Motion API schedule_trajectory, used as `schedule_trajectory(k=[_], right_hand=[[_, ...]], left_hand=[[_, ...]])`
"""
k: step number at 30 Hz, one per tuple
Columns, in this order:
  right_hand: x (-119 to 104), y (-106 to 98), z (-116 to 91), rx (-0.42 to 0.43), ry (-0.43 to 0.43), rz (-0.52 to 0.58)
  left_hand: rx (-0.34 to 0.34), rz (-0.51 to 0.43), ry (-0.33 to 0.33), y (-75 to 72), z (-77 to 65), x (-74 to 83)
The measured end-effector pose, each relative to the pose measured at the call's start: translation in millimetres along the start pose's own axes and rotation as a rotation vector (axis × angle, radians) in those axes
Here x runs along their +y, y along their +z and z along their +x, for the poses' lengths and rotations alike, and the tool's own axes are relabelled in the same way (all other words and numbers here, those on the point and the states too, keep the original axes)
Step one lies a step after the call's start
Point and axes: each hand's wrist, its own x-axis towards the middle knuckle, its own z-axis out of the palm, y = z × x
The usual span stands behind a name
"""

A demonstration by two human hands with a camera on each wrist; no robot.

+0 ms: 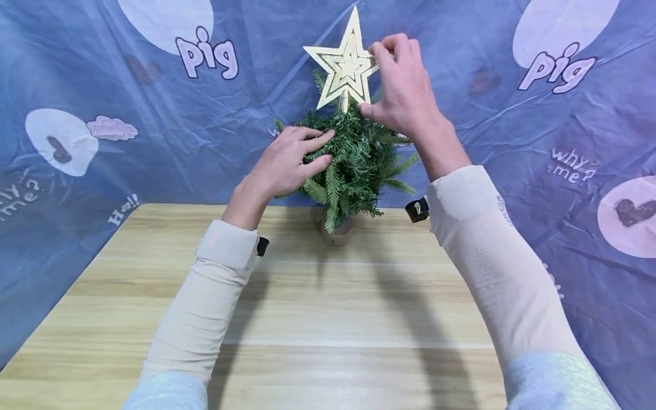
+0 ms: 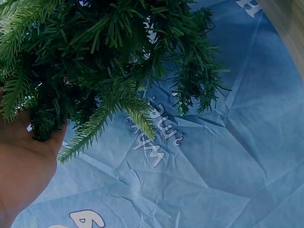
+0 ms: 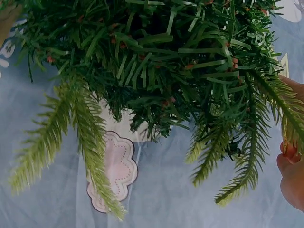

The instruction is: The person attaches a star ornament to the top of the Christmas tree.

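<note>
A small artificial Christmas tree (image 1: 359,165) stands upright in a round pot (image 1: 337,233) at the back of the table. On its top sits a gold star tree topper (image 1: 348,66), upright with a slight tilt. My right hand (image 1: 405,85) pinches the star's right-hand point, with the thumb lower down near its base. In the right wrist view, green branches (image 3: 156,61) fill the top and part of the right hand (image 3: 292,180) shows at the edge. My left hand (image 1: 287,159) touches the left side of the foliage, fingers spread; some fingertips are hidden among the needles (image 2: 47,104).
The wooden table (image 1: 318,319) stretches in front of the tree, with shadows of both arms on it. A creased blue cloth (image 1: 256,85) with printed words hangs close behind the tree and along both sides. Small black wrist cameras (image 1: 417,209) sit at the sleeves.
</note>
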Motion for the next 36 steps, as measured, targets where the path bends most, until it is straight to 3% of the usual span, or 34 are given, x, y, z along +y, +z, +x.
schedule_trajectory(k=[15, 24, 36], right_hand=[[2, 15, -6, 0.175, 0.03, 0.025], [4, 18, -7, 0.194, 0.012, 0.04], [9, 16, -8, 0.212, -0.024, 0.032]], left_hand=[[0.039, 0.007, 0.024, 5.5, 2.3, -0.2], [0.064, -0.015, -0.003, 2.1, 1.6, 4.1], [0.033, -0.069, -0.018, -4.5, 7.9, 5.4]])
